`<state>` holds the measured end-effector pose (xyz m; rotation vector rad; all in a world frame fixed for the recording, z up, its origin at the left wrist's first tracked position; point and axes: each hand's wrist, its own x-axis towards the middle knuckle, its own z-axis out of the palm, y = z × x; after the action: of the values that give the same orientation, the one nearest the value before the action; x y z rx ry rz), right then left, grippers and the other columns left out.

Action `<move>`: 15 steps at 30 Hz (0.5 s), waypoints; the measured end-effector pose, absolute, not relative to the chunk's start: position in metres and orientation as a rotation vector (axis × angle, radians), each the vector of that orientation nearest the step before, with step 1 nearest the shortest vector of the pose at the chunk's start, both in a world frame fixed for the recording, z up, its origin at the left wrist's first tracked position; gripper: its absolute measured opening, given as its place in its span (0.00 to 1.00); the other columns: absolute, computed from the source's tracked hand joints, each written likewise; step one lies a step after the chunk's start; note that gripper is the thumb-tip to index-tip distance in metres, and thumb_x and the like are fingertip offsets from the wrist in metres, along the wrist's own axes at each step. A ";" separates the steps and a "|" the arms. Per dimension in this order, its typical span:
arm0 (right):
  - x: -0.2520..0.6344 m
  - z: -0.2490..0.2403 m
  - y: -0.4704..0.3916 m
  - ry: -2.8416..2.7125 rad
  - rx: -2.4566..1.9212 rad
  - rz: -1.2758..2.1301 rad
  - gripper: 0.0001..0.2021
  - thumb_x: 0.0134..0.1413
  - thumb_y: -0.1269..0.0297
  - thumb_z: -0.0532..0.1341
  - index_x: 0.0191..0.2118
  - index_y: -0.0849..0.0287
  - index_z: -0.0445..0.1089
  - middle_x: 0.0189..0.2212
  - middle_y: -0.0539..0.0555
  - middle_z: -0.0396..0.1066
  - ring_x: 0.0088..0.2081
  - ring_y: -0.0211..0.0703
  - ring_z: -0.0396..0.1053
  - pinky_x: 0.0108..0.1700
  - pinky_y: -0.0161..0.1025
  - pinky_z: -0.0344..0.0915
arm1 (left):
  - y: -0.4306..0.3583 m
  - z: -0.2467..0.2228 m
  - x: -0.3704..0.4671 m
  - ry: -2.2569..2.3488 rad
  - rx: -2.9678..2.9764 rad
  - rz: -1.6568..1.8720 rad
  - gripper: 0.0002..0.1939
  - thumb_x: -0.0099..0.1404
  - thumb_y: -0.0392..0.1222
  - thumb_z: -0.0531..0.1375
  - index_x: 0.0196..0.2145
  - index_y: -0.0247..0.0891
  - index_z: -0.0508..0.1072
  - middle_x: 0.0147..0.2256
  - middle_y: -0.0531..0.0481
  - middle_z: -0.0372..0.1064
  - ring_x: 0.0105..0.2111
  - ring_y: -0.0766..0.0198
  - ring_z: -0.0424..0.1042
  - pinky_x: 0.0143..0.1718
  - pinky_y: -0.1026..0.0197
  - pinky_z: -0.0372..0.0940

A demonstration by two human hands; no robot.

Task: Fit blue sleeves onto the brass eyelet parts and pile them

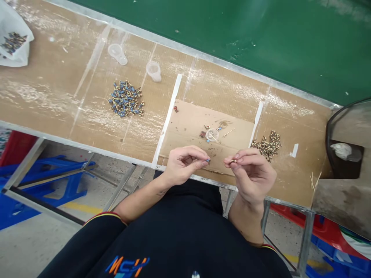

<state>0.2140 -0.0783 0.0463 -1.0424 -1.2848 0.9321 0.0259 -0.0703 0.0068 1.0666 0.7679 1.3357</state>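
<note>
Between thumb and forefinger, my left hand (185, 164) pinches a small blue part (208, 160). A small brass-coloured part (232, 161) is pinched in the fingertips of my right hand (253, 172). The two hands are apart, held over the front edge of a cardboard sheet (185, 127). Beyond them on the sheet stands a small clear cup (212, 134) with a thin stick in it. Around the cup lie a few dark red and blue bits and another stick (228, 133). The parts' exact kind is too small to tell.
A heap of blue and brass parts (126, 99) lies to the left, a heap of brass parts (267, 146) to the right. Two clear plastic cups (153, 71) lie at the back. A white bag (17, 46) of parts sits far left; a metal box (348, 154) stands right.
</note>
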 end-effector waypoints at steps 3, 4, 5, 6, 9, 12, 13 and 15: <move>0.207 0.043 -0.080 -1.260 -1.008 0.984 0.12 0.65 0.71 0.69 0.50 0.48 0.80 0.35 0.49 0.75 0.35 0.37 0.80 0.35 0.34 0.80 | -0.071 0.007 0.027 0.768 1.077 1.375 0.02 0.67 0.37 0.72 0.38 0.39 0.86 0.35 0.44 0.83 0.34 0.64 0.83 0.34 0.67 0.77; 0.206 0.042 -0.080 -1.271 -1.004 0.991 0.12 0.66 0.70 0.69 0.51 0.48 0.80 0.35 0.49 0.75 0.35 0.37 0.79 0.35 0.35 0.80 | -0.071 0.007 0.027 0.768 1.090 1.383 0.02 0.67 0.36 0.72 0.38 0.39 0.86 0.35 0.44 0.83 0.34 0.64 0.83 0.34 0.68 0.77; 0.205 0.040 -0.081 -1.284 -1.003 0.994 0.11 0.67 0.69 0.68 0.51 0.47 0.81 0.35 0.50 0.76 0.36 0.37 0.79 0.36 0.35 0.80 | -0.071 0.007 0.027 0.766 1.108 1.392 0.02 0.67 0.35 0.72 0.38 0.39 0.86 0.35 0.44 0.83 0.34 0.64 0.83 0.34 0.68 0.77; 0.204 0.038 -0.082 -1.291 -1.006 0.995 0.10 0.67 0.69 0.68 0.49 0.47 0.81 0.36 0.50 0.77 0.37 0.38 0.79 0.37 0.36 0.79 | -0.071 0.007 0.027 0.765 1.131 1.402 0.02 0.67 0.35 0.72 0.38 0.39 0.85 0.35 0.45 0.83 0.34 0.64 0.83 0.34 0.68 0.77; 0.200 0.031 -0.085 -1.266 -1.019 0.998 0.08 0.64 0.69 0.70 0.45 0.47 0.82 0.37 0.51 0.79 0.39 0.39 0.80 0.39 0.36 0.79 | -0.071 0.007 0.027 0.774 1.226 1.442 0.01 0.68 0.35 0.71 0.38 0.39 0.85 0.35 0.45 0.84 0.34 0.64 0.84 0.34 0.67 0.78; 0.195 0.026 -0.087 -1.248 -1.058 0.991 0.06 0.62 0.67 0.72 0.43 0.48 0.83 0.36 0.52 0.82 0.38 0.42 0.81 0.39 0.38 0.80 | -0.071 0.008 0.027 0.814 1.333 1.475 0.01 0.69 0.36 0.70 0.37 0.39 0.85 0.35 0.45 0.84 0.34 0.63 0.84 0.36 0.66 0.79; 0.194 0.026 -0.088 -1.253 -1.070 0.982 0.06 0.61 0.67 0.73 0.43 0.49 0.83 0.35 0.52 0.82 0.38 0.42 0.82 0.39 0.39 0.81 | -0.071 0.009 0.027 0.828 1.364 1.480 0.02 0.69 0.36 0.70 0.37 0.39 0.84 0.35 0.45 0.84 0.34 0.63 0.84 0.36 0.65 0.79; 0.192 0.025 -0.089 -1.265 -1.082 0.965 0.07 0.61 0.68 0.73 0.43 0.49 0.84 0.34 0.52 0.83 0.37 0.43 0.82 0.40 0.39 0.82 | -0.071 0.009 0.026 0.846 1.413 1.485 0.03 0.69 0.35 0.69 0.37 0.39 0.84 0.36 0.45 0.84 0.34 0.62 0.84 0.36 0.65 0.80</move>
<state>0.1921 -0.0889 0.0253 -1.0823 -1.2650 0.9649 0.0262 -0.0708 0.0091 1.4128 0.8456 1.4855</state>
